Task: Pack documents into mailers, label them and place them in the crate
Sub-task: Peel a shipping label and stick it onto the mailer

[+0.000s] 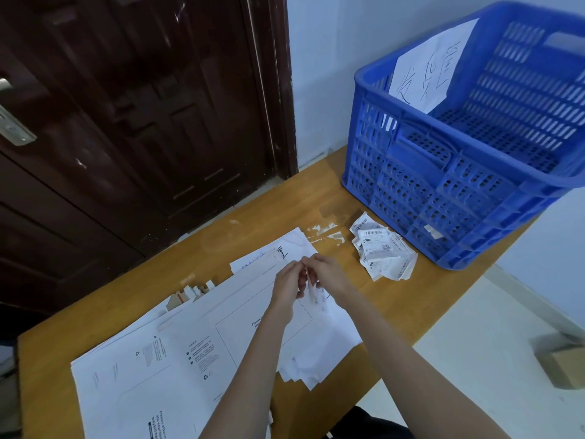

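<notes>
Both hands (304, 280) pinching label strip (311, 293), upright over mailer (221, 324)

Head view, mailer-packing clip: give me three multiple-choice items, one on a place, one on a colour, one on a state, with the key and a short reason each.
1. Where does the pile of barcode labels lie?
A. inside the crate
B. on the table beside the crate
C. on the floor

2. What colour is the crate?
A. blue
B. red
C. grey

3. What are the hands doing?
A. resting flat on the table
B. both pinching a small strip
C. lifting the crate

Key: 1 B, labels lie on the wooden table by the crate's wall. 2 A, blue plastic. 3 B, left hand and right hand meet above the white mailers, fingers curled round a small strip.
</notes>
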A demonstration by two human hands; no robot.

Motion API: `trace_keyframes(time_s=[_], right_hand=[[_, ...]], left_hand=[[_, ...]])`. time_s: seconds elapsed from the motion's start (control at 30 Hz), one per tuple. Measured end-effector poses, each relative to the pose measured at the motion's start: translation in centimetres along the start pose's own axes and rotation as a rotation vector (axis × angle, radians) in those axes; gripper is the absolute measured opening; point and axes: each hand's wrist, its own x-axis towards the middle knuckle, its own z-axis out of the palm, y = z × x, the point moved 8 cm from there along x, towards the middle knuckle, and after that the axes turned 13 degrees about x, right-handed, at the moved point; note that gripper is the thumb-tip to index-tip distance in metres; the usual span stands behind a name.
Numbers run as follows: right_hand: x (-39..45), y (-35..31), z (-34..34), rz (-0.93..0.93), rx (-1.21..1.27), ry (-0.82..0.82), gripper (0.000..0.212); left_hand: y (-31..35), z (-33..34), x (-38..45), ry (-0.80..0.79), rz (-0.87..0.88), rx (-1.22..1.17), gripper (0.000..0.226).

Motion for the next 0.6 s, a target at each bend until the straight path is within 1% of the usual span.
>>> trace_keyframes(time_s=[0.1, 0.27, 0.37, 0.43, 0.47, 0.5, 0.53, 0.6], right_hand=[[0.0, -0.2, 0.1, 0.015, 0.065, -0.018, 0.031], [0.3, 0.7, 0.6, 0.046, 0.191, -0.074, 0.022], [0.1, 1.2, 0.2, 0.096, 0.459, -0.014, 0.026], [0.0, 1.4, 0.1, 0.123, 0.666, 0.020, 0.029], [0.0, 1.4, 0.1, 0.132, 0.728, 0.033, 0.028], [0.0, 1.3, 0.2, 0.136, 0.720, 0.055, 0.025], [-0.1, 1.2, 0.4, 0.139, 0.672, 0.062, 0.027], [-0.6, 0.7, 0.6, 0.161, 0.465, 0.070, 0.044]], left_hand=[[0.0, -0.1, -0.3, -0.023, 0.012, -0.061, 0.024], [0.1, -0.4, -0.6, -0.036, 0.007, -0.160, 0.031], [0.2, -0.6, -0.7, 0.000, -0.040, -0.356, 0.035], [0.3, -0.7, -0.7, 0.008, -0.052, -0.522, 0.034], [0.3, -0.7, -0.6, 0.014, -0.058, -0.581, 0.033], [0.3, -0.7, -0.6, 0.018, -0.060, -0.611, 0.032], [0.2, -0.7, -0.6, 0.023, -0.058, -0.608, 0.032], [0.0, -0.8, -0.5, 0.041, -0.053, -0.535, 0.035]])
